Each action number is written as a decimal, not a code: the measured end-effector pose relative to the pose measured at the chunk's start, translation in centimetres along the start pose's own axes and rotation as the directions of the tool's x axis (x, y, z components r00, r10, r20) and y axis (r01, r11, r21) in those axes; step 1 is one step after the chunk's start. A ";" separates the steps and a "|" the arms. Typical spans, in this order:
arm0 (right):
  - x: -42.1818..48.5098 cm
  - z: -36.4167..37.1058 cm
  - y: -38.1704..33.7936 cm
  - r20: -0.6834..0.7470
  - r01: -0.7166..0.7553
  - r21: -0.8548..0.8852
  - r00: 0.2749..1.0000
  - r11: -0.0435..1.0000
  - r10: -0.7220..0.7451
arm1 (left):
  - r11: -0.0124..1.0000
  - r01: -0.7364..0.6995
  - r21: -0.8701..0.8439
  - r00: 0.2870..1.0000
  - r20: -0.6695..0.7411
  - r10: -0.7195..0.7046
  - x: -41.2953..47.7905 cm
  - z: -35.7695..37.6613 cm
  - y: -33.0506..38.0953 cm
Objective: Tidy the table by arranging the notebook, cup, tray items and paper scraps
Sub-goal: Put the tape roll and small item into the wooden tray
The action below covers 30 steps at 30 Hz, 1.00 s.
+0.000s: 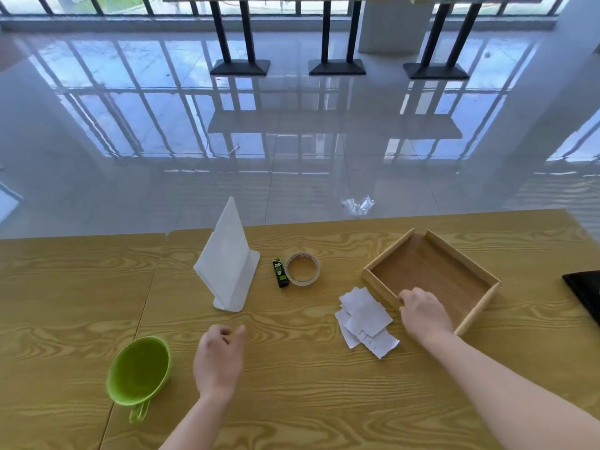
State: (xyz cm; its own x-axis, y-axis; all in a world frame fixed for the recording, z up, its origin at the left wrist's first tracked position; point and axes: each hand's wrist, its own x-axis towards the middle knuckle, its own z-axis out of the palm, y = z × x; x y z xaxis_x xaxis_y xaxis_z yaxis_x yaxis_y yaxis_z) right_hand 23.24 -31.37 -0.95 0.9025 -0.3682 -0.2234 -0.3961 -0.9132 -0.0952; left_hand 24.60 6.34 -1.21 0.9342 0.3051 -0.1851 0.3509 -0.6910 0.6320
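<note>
An empty wooden tray [431, 271] lies at the right of the table. My right hand [423, 315] grips its near-left rim. White paper scraps [365, 315] are piled just left of that hand. A roll of tape [302, 268] and a small black-and-green lighter [280, 272] lie side by side at the middle. A green cup [138, 371] stands near the front left, handle toward me. My left hand [219, 355] hovers over bare wood right of the cup, fingers loosely curled, holding nothing. A black object [586, 293], perhaps the notebook, shows at the right edge.
A white plastic stand [227, 264] rises upright left of the lighter. The table [292, 401] is yellow wood grain with a seam on the left. Beyond its far edge are glossy floor tiles, a crumpled clear wrapper [357, 204] and black table legs.
</note>
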 end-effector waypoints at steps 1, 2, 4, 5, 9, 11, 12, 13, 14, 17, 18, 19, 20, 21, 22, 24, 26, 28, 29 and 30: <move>0.5 0.0 -0.1 -0.002 0.030 0.003 1.000 1.000 -0.030 | 0.998 0.061 -0.034 0.997 -0.034 -0.062 0.8 -0.5 -0.2; 0.9 0.0 -0.2 0.011 0.054 0.009 0.998 0.999 -0.054 | 0.993 0.099 -0.060 0.993 -0.055 -0.102 1.6 -0.9 -0.3; 1.6 -0.1 -0.4 0.053 0.088 0.016 0.995 0.996 -0.089 | 0.989 0.107 -0.098 0.992 -0.058 -0.113 3.2 -1.5 0.4; 2.1 -0.1 -0.5 0.061 0.109 0.011 0.992 0.994 -0.109 | 0.990 0.086 -0.115 0.995 -0.048 -0.092 3.9 -1.8 0.9; 4.0 -0.6 -1.6 0.063 0.138 0.040 0.988 0.990 -0.141 | 0.982 0.052 -0.182 0.999 0.009 -0.051 6.7 -2.1 2.8; 4.9 -0.6 -2.4 0.071 0.141 0.054 0.987 0.989 -0.145 | 0.972 0.074 -0.224 0.997 0.013 -0.073 7.3 -2.0 3.3; 5.4 -0.6 -3.0 0.074 0.148 0.060 0.986 0.987 -0.152 | 0.970 0.076 -0.231 0.997 0.005 -0.077 7.5 -1.8 3.5; 5.8 -0.6 -3.6 0.079 0.156 0.067 0.984 0.985 -0.161 | 0.969 0.073 -0.237 0.997 -0.006 -0.077 7.7 -1.5 3.8; 6.3 -0.7 -4.2 0.087 0.167 0.072 0.981 0.983 -0.173 | 0.967 0.072 -0.243 0.997 -0.017 -0.078 7.7 -1.3 4.1; 7.8 -1.1 -6.0 0.105 0.204 0.079 0.972 0.976 -0.211 | 0.976 0.050 -0.214 0.997 -0.039 -0.060 7.6 -0.5 4.6; 8.3 -1.2 -6.5 0.106 0.215 0.086 0.969 0.973 -0.224 | 0.980 0.033 -0.194 0.998 -0.043 -0.042 7.4 -0.2 4.7; 8.6 -1.3 -7.1 0.110 0.226 0.091 0.966 0.970 -0.235 | 0.984 0.016 -0.178 0.999 -0.045 -0.025 7.2 0.1 4.8; 8.9 -1.4 -7.7 0.117 0.237 0.093 0.962 0.967 -0.247 | 0.987 0.003 -0.163 0.999 -0.046 -0.010 7.0 0.4 4.9; 9.1 -1.4 -8.3 0.126 0.249 0.092 0.958 0.964 -0.259 | 0.989 -0.008 -0.149 0.999 -0.046 0.001 6.7 0.7 5.0; 9.2 -1.4 -8.8 0.132 0.263 0.090 0.953 0.961 -0.273 | 0.991 -0.016 -0.135 0.999 -0.041 0.011 6.6 0.9 5.1; 9.3 -1.3 -10.0 0.142 0.297 0.083 0.941 0.951 -0.306 | 0.993 -0.030 -0.113 0.999 -0.029 0.027 6.2 1.4 5.4; 9.3 -1.1 -11.0 0.153 0.330 0.077 0.929 0.941 -0.338 | 0.995 -0.049 -0.092 0.999 -0.024 0.047 5.9 1.6 5.7; 9.2 -0.9 -12.0 0.161 0.358 0.069 0.917 0.931 -0.364 | 0.995 -0.060 -0.081 0.998 -0.024 0.059 5.7 1.6 5.8; 9.2 -0.9 -12.5 0.163 0.369 0.066 0.913 0.927 -0.375 | 0.995 -0.062 -0.081 0.998 -0.022 0.060 5.7 1.5 5.8; 9.2 -1.0 -12.9 0.164 0.376 0.066 0.910 0.924 -0.382 | 0.995 -0.063 -0.079 0.998 -0.020 0.062 5.7 1.5 5.7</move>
State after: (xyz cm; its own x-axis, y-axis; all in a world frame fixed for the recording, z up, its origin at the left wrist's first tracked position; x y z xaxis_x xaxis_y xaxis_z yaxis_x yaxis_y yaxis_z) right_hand 36.81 -23.10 -0.82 0.9444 0.0426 -0.3260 -0.0378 -0.9710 -0.2363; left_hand 32.07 3.13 0.21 0.9525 0.2749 -0.1308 0.2851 -0.6546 0.7002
